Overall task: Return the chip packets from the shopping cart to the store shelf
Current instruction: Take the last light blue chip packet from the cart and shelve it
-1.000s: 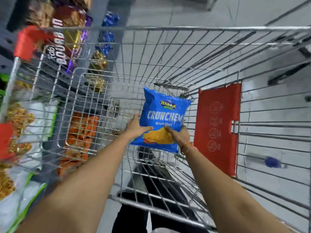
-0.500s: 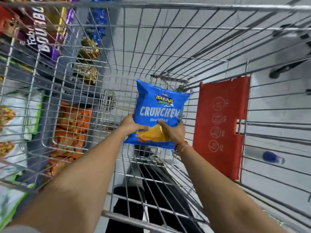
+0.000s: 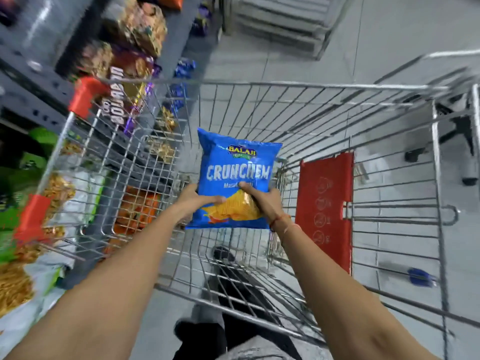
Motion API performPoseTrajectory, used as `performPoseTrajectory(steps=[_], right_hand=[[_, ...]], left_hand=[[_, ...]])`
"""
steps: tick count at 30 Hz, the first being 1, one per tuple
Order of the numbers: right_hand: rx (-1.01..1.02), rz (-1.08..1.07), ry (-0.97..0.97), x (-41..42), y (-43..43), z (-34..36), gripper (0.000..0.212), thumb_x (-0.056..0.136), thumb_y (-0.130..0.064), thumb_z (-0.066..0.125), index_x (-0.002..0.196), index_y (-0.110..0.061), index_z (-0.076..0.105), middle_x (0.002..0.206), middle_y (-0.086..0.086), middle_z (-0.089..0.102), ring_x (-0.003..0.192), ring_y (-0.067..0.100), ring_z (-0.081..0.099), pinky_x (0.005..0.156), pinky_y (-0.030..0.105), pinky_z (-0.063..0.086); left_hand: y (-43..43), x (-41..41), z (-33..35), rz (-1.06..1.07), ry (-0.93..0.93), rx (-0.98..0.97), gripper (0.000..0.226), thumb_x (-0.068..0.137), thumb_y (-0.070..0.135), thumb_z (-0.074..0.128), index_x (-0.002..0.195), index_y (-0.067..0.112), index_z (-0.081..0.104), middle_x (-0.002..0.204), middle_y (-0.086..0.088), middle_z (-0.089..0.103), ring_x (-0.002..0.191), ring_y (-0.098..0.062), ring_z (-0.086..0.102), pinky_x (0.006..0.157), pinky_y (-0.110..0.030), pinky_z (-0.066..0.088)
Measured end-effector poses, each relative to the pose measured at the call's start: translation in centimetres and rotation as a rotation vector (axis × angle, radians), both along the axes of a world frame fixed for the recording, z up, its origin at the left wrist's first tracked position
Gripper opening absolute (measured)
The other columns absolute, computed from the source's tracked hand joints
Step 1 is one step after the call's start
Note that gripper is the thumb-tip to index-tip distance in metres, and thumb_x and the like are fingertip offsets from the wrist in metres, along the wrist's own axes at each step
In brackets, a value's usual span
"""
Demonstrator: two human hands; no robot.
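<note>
Left hand (image 3: 193, 200) and right hand (image 3: 262, 198) pinch the glossy blue chip packet (image 3: 237, 178) upright over the wire shopping cart (image 3: 298, 85); store shelf (image 3: 31, 81) at ten o'clock, presumably its destination.

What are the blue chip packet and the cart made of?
The chip packet looks like thin glossy plastic film: it creases and shines. The cart looks like bare silvery metal wire, welded into a grid, with a red panel that seems plastic.
</note>
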State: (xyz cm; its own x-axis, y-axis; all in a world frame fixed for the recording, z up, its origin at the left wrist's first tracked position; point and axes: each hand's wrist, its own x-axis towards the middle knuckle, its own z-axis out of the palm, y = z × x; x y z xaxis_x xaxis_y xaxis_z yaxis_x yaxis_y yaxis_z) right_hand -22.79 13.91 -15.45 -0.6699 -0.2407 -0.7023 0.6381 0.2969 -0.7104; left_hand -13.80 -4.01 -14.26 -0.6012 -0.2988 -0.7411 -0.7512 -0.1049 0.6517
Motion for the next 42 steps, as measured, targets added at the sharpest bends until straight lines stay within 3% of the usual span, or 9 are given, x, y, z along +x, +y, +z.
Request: performPoseTrajectory(steps=[4, 8, 13, 19, 23, 27, 33, 36, 42], right_hand=[[-0.109, 0.001, 0.111, -0.4, -2.4, 6.2, 0.032, 0.065, -0.030, 0.087, 0.091, -0.016, 0.073, 0.087, -0.001, 0.078, 0.084, 0.014, 0.074, 0.076, 0.030, 0.059], [-0.182, -0.050, 0.258, 0.2, -4.9, 12.5, 0.026, 0.060, -0.038, 0.087, 0.071, -0.020, 0.072, 0.067, -0.008, 0.076, 0.067, 0.007, 0.071, 0.062, 0.024, 0.058], [-0.292, -0.046, 0.390, 1.6, -8.4, 21.7, 0.064, 0.044, -0.061, 0.083, 0.087, -0.014, 0.074, 0.087, 0.007, 0.078, 0.088, 0.025, 0.074, 0.085, 0.048, 0.058], [-0.415, -0.005, 0.677, 5.1, -12.6, 34.7, 0.042, 0.053, -0.061, 0.079, 0.068, -0.022, 0.073, 0.074, -0.002, 0.076, 0.077, 0.015, 0.071, 0.083, 0.049, 0.058], [-0.615, 0.049, 0.818, 9.0, -14.6, 43.7, 0.033, 0.065, -0.050, 0.080, 0.074, -0.019, 0.074, 0.077, 0.001, 0.075, 0.074, 0.013, 0.067, 0.083, 0.049, 0.057], [-0.869, 0.143, 0.901, 14.4, -16.7, 52.1, 0.035, 0.054, -0.059, 0.077, 0.070, -0.027, 0.076, 0.070, -0.010, 0.075, 0.069, 0.005, 0.064, 0.067, 0.031, 0.055], [-1.121, 0.297, 0.962, 23.1, -20.8, 60.1, 0.039, 0.055, -0.061, 0.076, 0.067, -0.024, 0.071, 0.060, -0.014, 0.066, 0.060, 0.001, 0.057, 0.063, 0.028, 0.046], [-1.215, 0.376, 1.000, 28.0, -23.4, 62.4, 0.023, 0.064, -0.053, 0.079, 0.060, -0.034, 0.066, 0.052, -0.024, 0.060, 0.053, -0.009, 0.052, 0.063, 0.018, 0.042], [-1.227, 0.550, 1.078, 37.1, -28.2, 64.6, 0.039, 0.065, -0.059, 0.077, 0.058, -0.030, 0.052, 0.057, -0.019, 0.054, 0.056, -0.011, 0.051, 0.058, 0.013, 0.034]], left_hand=[[-1.3, 0.6, 6.2, 0.081, 0.195, -0.090, 0.038, 0.062, 0.025, 0.084, 0.094, 0.017, 0.066, 0.097, -0.006, 0.070, 0.084, -0.019, 0.068, 0.072, -0.029, 0.057], [-2.2, 2.1, 12.5, 0.145, 0.391, -0.193, 0.022, 0.073, 0.011, 0.076, 0.081, 0.028, 0.064, 0.071, 0.018, 0.073, 0.061, 0.009, 0.065, 0.051, -0.007, 0.048], [-3.6, 4.2, 21.8, 0.260, 0.617, -0.335, 0.027, 0.076, 0.002, 0.071, 0.088, 0.024, 0.061, 0.085, 0.011, 0.067, 0.066, 0.010, 0.064, 0.057, -0.009, 0.049], [-5.7, 9.0, 34.1, 0.401, 0.821, -0.644, 0.028, 0.071, 0.022, 0.079, 0.083, 0.030, 0.055, 0.082, 0.015, 0.062, 0.064, 0.016, 0.059, 0.054, -0.004, 0.044], [-6.4, 14.1, 42.8, 0.475, 0.909, -0.862, 0.045, 0.060, 0.047, 0.077, 0.096, 0.026, 0.061, 0.093, 0.006, 0.069, 0.083, -0.005, 0.065, 0.071, -0.025, 0.052], [-6.5, 20.7, 50.5, 0.583, 1.031, -1.103, 0.036, 0.061, 0.049, 0.074, 0.091, 0.035, 0.058, 0.087, 0.022, 0.067, 0.077, 0.013, 0.061, 0.065, -0.008, 0.047], [-6.8, 30.5, 57.8, 0.768, 1.144, -1.286, 0.042, 0.063, 0.042, 0.075, 0.100, 0.030, 0.060, 0.098, 0.013, 0.071, 0.087, 0.001, 0.067, 0.072, -0.015, 0.053], [-7.5, 35.6, 59.4, 0.844, 1.171, -1.317, 0.048, 0.065, 0.038, 0.077, 0.108, 0.023, 0.059, 0.107, 0.005, 0.070, 0.095, -0.007, 0.067, 0.078, -0.022, 0.054], [-8.8, 44.7, 60.6, 1.030, 1.106, -1.371, 0.052, 0.062, 0.035, 0.074, 0.109, 0.020, 0.058, 0.102, 0.009, 0.069, 0.088, -0.004, 0.067, 0.065, -0.011, 0.051]])
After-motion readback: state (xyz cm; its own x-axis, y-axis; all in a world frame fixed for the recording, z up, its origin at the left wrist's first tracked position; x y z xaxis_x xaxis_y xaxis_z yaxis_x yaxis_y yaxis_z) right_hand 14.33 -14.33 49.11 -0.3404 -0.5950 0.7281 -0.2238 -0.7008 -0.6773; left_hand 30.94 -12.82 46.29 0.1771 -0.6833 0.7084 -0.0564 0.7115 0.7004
